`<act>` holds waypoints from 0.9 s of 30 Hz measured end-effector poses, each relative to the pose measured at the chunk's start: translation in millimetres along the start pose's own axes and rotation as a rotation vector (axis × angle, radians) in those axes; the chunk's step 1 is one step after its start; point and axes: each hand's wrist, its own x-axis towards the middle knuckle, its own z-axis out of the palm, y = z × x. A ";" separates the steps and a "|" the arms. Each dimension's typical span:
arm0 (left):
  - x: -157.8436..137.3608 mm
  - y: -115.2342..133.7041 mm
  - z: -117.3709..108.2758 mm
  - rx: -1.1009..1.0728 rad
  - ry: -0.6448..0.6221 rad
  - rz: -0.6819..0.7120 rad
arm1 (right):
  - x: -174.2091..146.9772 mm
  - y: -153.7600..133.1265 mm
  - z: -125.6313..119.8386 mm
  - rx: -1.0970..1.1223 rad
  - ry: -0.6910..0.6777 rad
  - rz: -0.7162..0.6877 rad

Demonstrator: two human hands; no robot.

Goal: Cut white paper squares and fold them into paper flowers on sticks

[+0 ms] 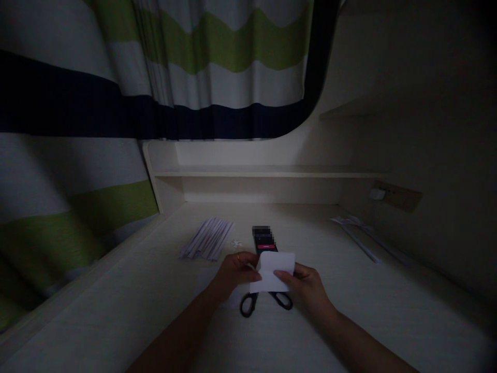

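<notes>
A small sheet of white paper [274, 277] is held up between my two hands. My left hand [236, 272], with a ring on one finger, pinches its left edge. At the right edge my right hand [306, 285] grips it, thumb lying across the front. Below the paper, the black handles of a pair of scissors [246, 306] stick out on the table, spread apart; the blades are hidden. Behind the paper lies a phone [266, 241] with a dark screen, its lower part covered.
Several folded paper strips [207, 238] lie side by side at the left, with small white scraps [235, 243] beside them. More long strips [359, 241] rest near the right wall. A shelf [264, 172] runs along the back, and a curtain [77, 181] hangs at the left.
</notes>
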 end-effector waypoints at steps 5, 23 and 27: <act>-1.1 1.2 5.4 0.043 -0.007 -0.015 | -2.2 -2.4 -0.4 -0.066 -0.025 -0.044; 2.0 0.9 3.0 0.111 0.266 0.040 | 3.2 5.5 1.2 0.030 0.045 -0.033; -0.1 -0.7 6.0 0.138 0.204 0.009 | 3.5 5.3 -0.6 -0.031 0.035 -0.088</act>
